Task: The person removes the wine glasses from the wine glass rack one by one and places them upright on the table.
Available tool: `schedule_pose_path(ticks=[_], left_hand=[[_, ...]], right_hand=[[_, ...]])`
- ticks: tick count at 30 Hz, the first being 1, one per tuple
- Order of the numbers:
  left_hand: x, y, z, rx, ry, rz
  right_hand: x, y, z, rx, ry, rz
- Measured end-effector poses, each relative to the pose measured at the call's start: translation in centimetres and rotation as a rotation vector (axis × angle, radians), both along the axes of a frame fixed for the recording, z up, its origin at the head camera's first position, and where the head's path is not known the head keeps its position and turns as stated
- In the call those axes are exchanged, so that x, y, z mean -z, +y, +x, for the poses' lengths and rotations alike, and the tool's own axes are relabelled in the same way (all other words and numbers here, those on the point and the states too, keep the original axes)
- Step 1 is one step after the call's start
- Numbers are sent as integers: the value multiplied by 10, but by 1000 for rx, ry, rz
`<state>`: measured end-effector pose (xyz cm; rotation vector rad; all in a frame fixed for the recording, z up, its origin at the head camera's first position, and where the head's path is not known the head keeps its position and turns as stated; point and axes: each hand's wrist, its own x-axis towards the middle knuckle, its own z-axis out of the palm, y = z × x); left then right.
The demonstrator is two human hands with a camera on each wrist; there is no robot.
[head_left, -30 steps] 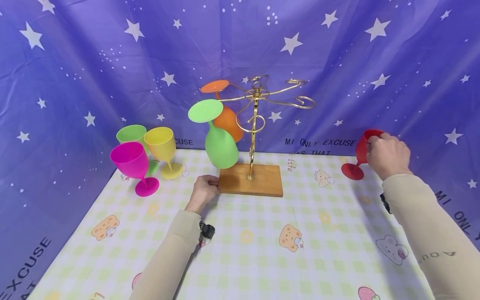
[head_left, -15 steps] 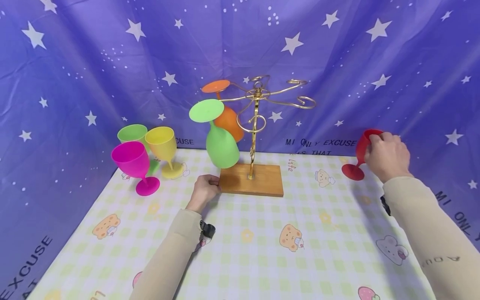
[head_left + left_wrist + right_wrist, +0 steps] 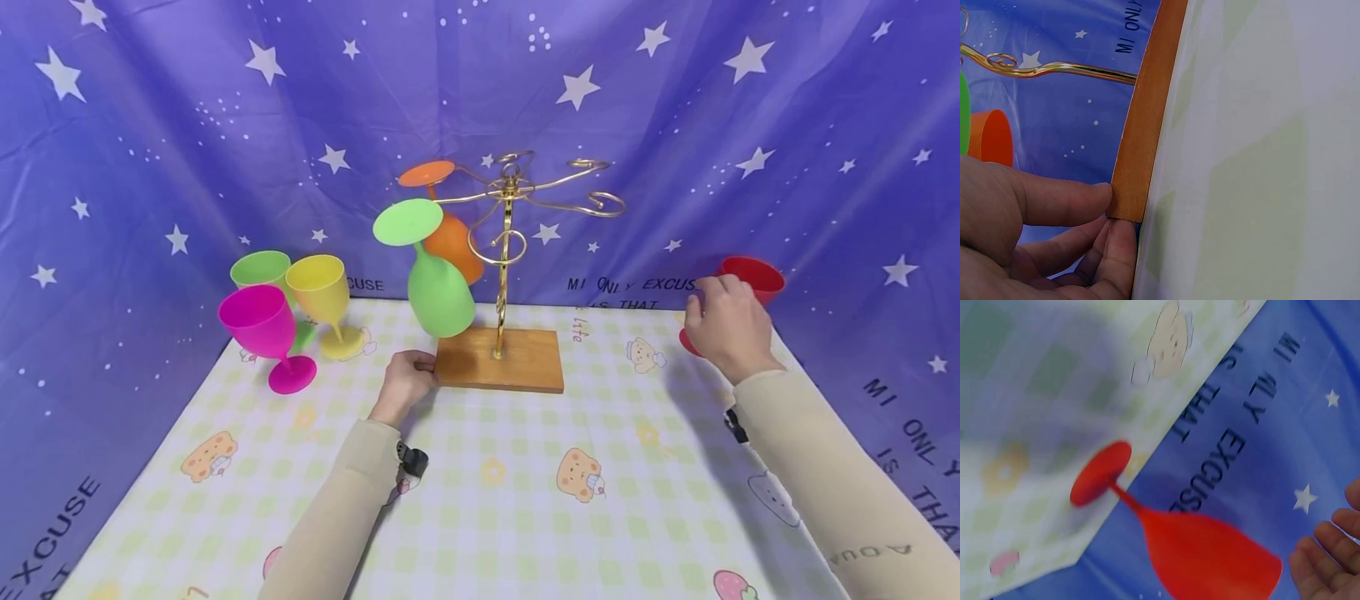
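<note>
The red cup (image 3: 756,283) is standing on the bench (image 3: 495,533), near its far right corner. A half second ago the person's right grip (image 3: 731,325) was closed over the bowl; now it is sitting to the left and in front, leaving the whole rim showing. In the right wrist view I'm seeing the fingers loosely spread, just beside the rim, and holding nothing. The cup is staying about where it was, so I'm judging that the hold is being redone from another side and that lifting is still waiting on it.

Further in, the left grip (image 3: 405,387) is keeping the same place, pinching the left end of the wooden base (image 3: 525,362), which I'm reading as steadying the stand (image 3: 503,292). On its left arms, a green cup (image 3: 441,296) and an orange cup (image 3: 455,247) are hanging upside down; the other rings are waiting unfilled. Beyond them, a pink cup (image 3: 262,325), a yellow cup (image 3: 321,287) and a second green cup (image 3: 258,268) are standing grouped at the left, before the starry curtain (image 3: 450,67).
</note>
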<state>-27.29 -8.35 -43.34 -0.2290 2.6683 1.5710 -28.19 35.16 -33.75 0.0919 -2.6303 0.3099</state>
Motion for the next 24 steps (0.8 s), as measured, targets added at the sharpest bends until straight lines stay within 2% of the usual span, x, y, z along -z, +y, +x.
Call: schedule_pose_path(ticks=[5,18,24], left_hand=[[0,0,0,0,-2,-4],[-1,0,1,7,-6,11],[-3,0,3,13,-9,23]], right_hand=[[11,-14,4,0,-69,-92],[38,-61,17,-73,-195,-343],[51,-83,21,-46,-259,-457]])
